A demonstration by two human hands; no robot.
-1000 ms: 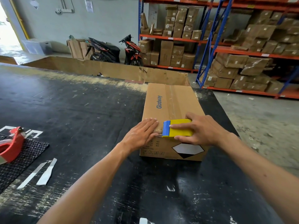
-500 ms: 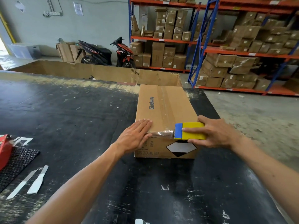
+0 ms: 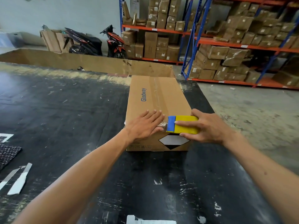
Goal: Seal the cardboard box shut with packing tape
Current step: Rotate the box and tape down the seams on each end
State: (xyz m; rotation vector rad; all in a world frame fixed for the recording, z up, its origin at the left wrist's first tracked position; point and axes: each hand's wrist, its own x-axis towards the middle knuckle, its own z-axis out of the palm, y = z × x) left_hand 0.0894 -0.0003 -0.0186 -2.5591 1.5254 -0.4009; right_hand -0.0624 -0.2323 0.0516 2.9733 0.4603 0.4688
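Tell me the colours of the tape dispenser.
Yellow body with a blue front end, in the head view: tape dispenser.

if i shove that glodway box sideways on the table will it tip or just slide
Probably slide: the cardboard box is long and low, lying flat on the black table. The left hand pressing its top leaves no visible dent, so it seems fairly stiff. Its weight can't be judged.

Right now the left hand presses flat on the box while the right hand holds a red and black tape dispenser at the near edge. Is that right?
Not quite. In the head view the tape dispenser is yellow and blue. The rest holds: left hand flat on the box, right hand holding it at the near edge.
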